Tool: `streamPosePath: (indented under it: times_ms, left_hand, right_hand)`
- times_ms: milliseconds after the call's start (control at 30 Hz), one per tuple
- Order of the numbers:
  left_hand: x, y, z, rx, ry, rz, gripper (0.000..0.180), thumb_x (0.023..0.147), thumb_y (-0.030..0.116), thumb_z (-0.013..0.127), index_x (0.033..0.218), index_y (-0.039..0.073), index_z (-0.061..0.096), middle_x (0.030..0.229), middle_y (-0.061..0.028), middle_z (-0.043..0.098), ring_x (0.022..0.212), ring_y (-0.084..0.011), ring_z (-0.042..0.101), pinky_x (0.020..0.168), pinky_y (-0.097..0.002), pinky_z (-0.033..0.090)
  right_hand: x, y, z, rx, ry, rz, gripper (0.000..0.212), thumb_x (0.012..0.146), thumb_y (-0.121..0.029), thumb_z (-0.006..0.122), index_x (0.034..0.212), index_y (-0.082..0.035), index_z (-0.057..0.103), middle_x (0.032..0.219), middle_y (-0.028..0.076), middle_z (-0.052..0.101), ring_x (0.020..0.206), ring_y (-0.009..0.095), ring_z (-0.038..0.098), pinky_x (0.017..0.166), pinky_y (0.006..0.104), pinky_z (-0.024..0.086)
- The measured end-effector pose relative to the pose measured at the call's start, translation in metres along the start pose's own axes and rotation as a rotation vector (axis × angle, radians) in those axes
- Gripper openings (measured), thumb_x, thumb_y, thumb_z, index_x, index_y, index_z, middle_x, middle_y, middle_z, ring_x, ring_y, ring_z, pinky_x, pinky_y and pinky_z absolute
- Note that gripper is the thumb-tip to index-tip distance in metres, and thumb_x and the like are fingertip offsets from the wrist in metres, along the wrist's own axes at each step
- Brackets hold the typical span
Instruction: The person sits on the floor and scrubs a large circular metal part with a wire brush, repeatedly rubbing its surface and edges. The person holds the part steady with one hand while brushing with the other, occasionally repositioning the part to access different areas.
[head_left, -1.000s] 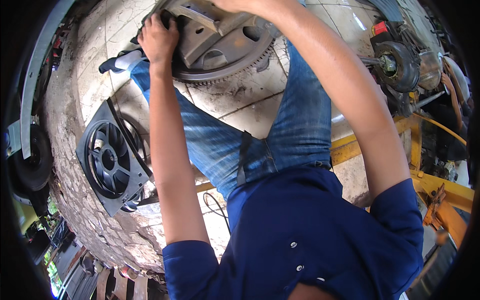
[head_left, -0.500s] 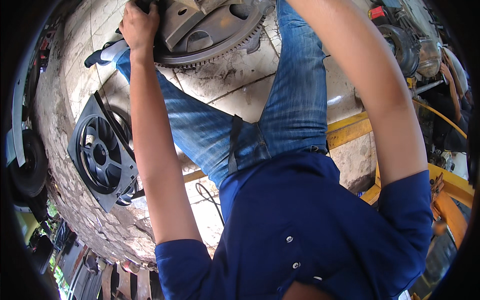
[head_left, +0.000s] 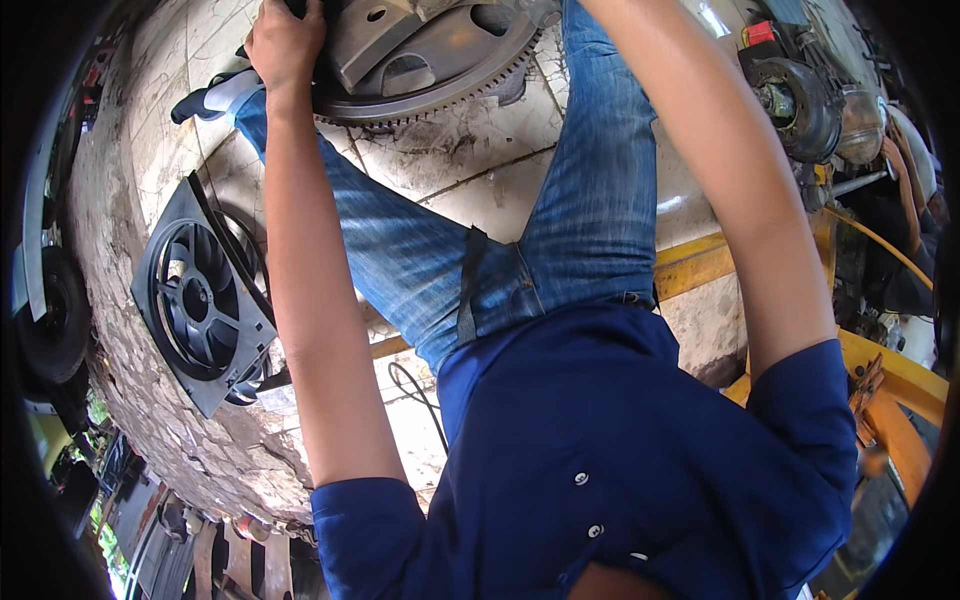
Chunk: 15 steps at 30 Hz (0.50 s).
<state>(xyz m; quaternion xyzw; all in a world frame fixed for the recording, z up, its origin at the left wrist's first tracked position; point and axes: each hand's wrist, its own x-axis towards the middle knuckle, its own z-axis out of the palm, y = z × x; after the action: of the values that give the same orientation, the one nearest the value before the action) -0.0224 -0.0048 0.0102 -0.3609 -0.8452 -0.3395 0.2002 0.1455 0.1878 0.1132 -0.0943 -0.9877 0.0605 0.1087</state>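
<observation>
A large grey metal flywheel (head_left: 455,72) with a toothed rim lies at the top middle, between my legs. Flat metal bars rest across its face, one with a round hole. My left hand (head_left: 287,45) is at the flywheel's left edge, its fingers curled against a dark part that the top edge of the picture partly cuts off. What exactly they grip is hidden. My right forearm reaches up past the flywheel's right side, and its hand lies beyond the upper edge.
A black radiator fan (head_left: 197,298) in its square shroud leans at my left. Yellow metal frame bars (head_left: 692,266) stand at my right. Beyond them are a drum-shaped machine part (head_left: 795,108) and another person's arm (head_left: 900,170). A tyre (head_left: 55,315) sits far left.
The view has shifted slightly. My right elbow has come a little inward, to the left. My left hand stays at the same part of the flywheel's edge.
</observation>
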Motion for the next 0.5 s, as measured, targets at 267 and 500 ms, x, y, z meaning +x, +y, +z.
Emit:
streamPosePath:
  times_ms: [267,500]
  left_hand:
    - [0.001,-0.009,0.0,0.03,0.065,0.051,0.034,0.092,0.03,0.067,0.115,0.004,0.064,0.106,-0.0224,0.07,0.097,-0.0423,0.068,0.086,-0.0489,0.054]
    - [-0.005,-0.009,-0.008,0.018,-0.001,-0.076,0.034,0.093,0.031,0.066,0.116,0.006,0.064,0.106,-0.0225,0.071,0.098,-0.0427,0.068,0.085,-0.0483,0.054]
  right_hand:
    - [-0.067,-0.036,-0.056,0.28,-0.03,0.195,0.052,0.098,-0.025,0.059,0.144,-0.002,0.049,0.111,0.029,0.068,0.102,0.042,0.068,0.092,0.0479,0.054]
    - [-0.088,-0.058,-0.037,0.284,0.083,0.021,0.051,0.101,-0.023,0.054,0.147,-0.002,0.045,0.116,0.031,0.066,0.105,0.046,0.066,0.095,0.05,0.053]
